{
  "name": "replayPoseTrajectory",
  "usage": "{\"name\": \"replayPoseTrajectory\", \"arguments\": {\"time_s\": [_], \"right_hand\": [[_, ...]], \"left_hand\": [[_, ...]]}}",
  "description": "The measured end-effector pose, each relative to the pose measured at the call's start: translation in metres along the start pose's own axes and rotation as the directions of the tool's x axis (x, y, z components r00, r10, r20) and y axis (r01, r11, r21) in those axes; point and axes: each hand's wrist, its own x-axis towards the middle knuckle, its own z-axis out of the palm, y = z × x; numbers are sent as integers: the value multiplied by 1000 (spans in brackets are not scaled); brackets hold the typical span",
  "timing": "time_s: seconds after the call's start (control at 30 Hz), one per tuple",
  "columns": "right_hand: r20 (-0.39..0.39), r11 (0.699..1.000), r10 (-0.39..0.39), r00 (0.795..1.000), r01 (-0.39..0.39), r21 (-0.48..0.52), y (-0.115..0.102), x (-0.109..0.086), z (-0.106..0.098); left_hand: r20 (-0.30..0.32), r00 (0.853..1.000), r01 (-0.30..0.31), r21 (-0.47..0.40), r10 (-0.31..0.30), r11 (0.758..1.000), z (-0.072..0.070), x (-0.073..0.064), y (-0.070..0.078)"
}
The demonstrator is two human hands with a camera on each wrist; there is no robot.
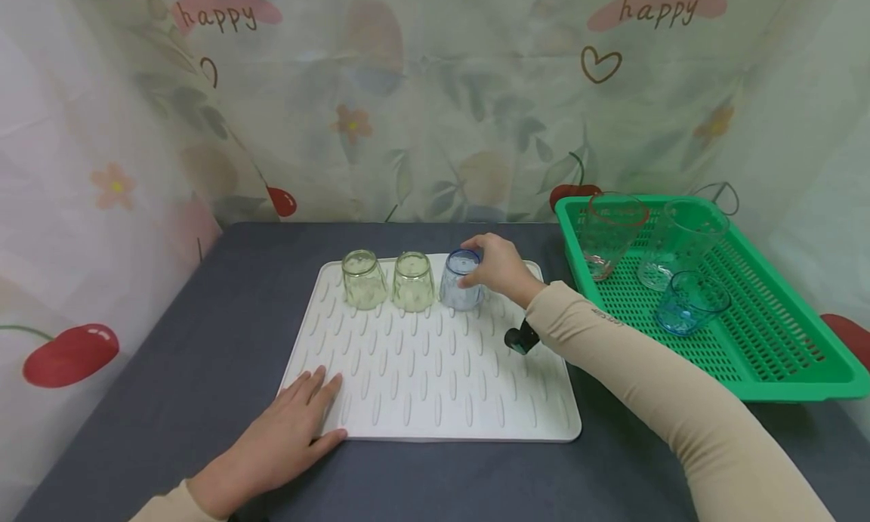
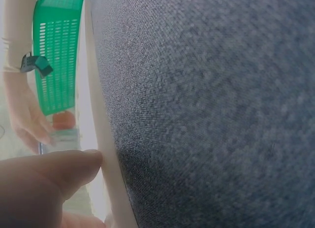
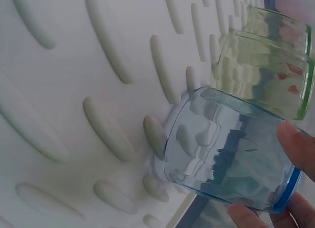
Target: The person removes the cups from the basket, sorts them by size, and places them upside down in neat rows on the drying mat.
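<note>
My right hand (image 1: 504, 269) grips a light blue glass (image 1: 461, 289) near its top, thumb and fingers on opposite sides. The glass stands on a white ridged mat (image 1: 435, 386), narrower end up; in the right wrist view its lower edge meets the ridges. To its left two pale green glasses (image 1: 412, 284) (image 1: 365, 282) stand in a row along the mat's back edge, also narrower end up. Fingers spread, my left hand (image 1: 285, 427) rests on the mat's front left corner. Its thumb (image 2: 74, 171) touches the mat's edge in the left wrist view.
A green perforated basket (image 1: 782, 390) stands on the right of the dark table cloth (image 1: 204, 341). Inside are a red-rimmed clear glass (image 1: 608, 239), a clear mug (image 1: 673, 250) and a blue glass (image 1: 688, 307). Patterned curtains (image 1: 442, 91) surround the table.
</note>
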Motion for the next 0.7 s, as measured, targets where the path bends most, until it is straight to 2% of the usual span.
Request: {"name": "replayPoseTrajectory", "arguments": {"time_s": [0.33,0.7], "right_hand": [[9,1000,2,1000,-3,21,2,1,0],[37,996,15,999,-18,86,4,-2,-1]], "left_hand": [[-14,1000,-14,-2,14,1000,0,0,0],[26,1000,6,-13,-6,1000,0,1,-1]]}}
